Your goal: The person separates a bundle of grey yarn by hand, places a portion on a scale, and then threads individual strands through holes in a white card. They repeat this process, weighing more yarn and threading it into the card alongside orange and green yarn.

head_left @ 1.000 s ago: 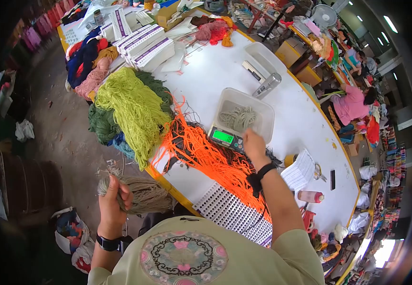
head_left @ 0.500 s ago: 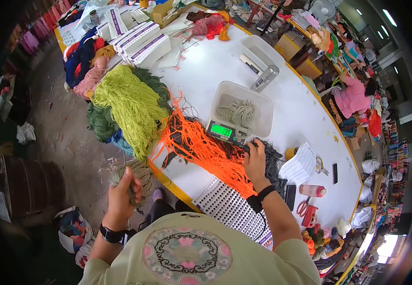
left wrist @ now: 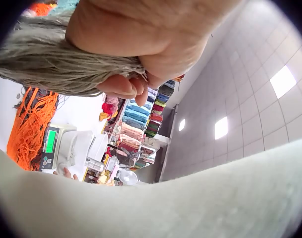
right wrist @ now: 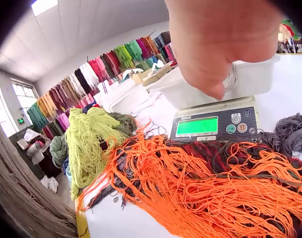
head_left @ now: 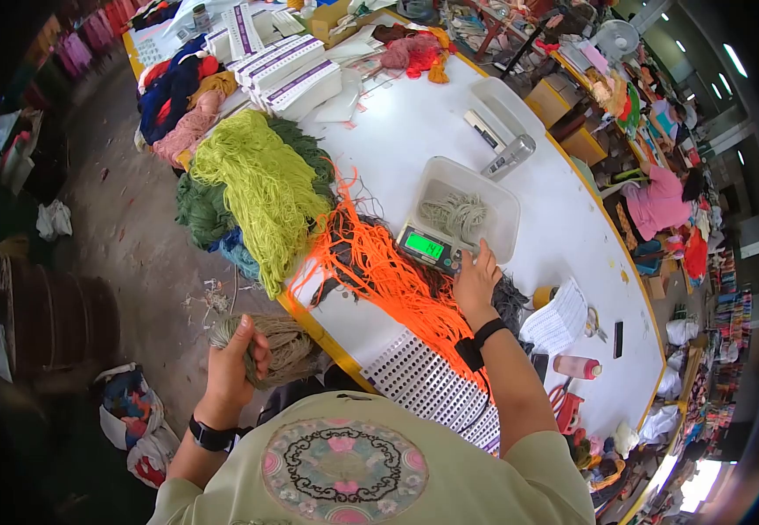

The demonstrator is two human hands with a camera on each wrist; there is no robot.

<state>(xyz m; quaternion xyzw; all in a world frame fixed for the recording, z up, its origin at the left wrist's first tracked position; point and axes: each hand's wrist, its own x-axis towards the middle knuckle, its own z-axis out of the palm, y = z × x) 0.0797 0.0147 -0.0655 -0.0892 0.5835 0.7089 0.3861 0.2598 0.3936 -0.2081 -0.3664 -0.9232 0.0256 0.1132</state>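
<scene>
My left hand (head_left: 232, 366) grips a hank of grey-green yarn (head_left: 281, 339) beside the table's yellow edge, and strands trail from it to the right. In the left wrist view, fingers and thumb curl round the hank (left wrist: 46, 64). My right hand (head_left: 479, 284), fingers spread, is at the near side of a translucent plastic tub (head_left: 508, 206). A small coil of grey-green yarn (head_left: 451, 213) lies in the tub. The tub sits on a digital scale (head_left: 426, 247) with a lit green display. In the right wrist view, my right hand (right wrist: 225, 39) overlaps the tub, its fingertips hidden.
Orange yarn (head_left: 379, 271) lies in front of the scale, over a perforated board (head_left: 419, 376). Lime yarn (head_left: 257, 184) hangs over the left edge. Nearby are white boxes (head_left: 292, 83), a clear bottle (head_left: 510, 157), papers (head_left: 556, 317) and a thread cone (head_left: 577, 367). A person in pink (head_left: 659, 203) is beyond.
My right hand came back from over the tub to its near side, fingers spreading. The scale's reading changed. My left hand keeps hold of the hank, which swung in and out again.
</scene>
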